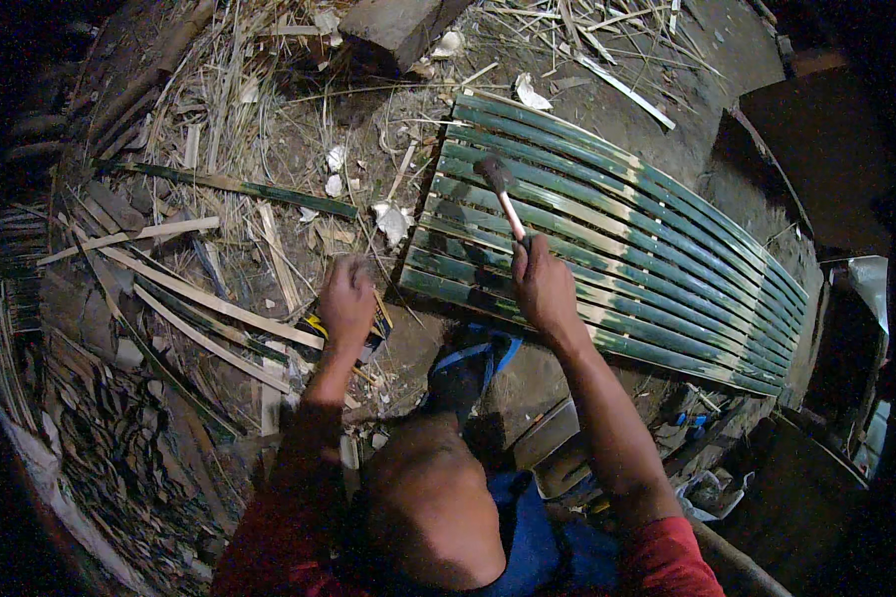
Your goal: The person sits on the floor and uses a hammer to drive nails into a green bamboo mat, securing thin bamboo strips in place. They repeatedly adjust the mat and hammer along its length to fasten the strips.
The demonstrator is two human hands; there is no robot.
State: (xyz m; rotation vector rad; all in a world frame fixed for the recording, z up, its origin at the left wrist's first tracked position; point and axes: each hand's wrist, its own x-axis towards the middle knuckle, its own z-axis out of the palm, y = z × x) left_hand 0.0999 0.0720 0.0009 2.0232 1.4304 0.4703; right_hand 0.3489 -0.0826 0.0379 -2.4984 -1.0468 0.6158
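My right hand (546, 289) is closed round the lower handle of a hammer (511, 211). The hammer's dark head points away from me, above a slatted panel of green bamboo strips (622, 261). My left hand (348, 303) is to the left of the panel, its fingers curled together and somewhat blurred. Partly behind that hand is a small yellow and black box (381, 322). Whether the fingers hold something small cannot be made out. My bent knee and a foot in a blue-strapped sandal (476, 356) lie between my arms.
Loose bamboo strips (204, 313) and a green strip (259, 191) litter the ground at left. A wooden block (393, 30) stands at the far side. White scraps (393, 223) lie near the panel's left end. Dark boards (811, 149) and a plastic bag (712, 493) are at right.
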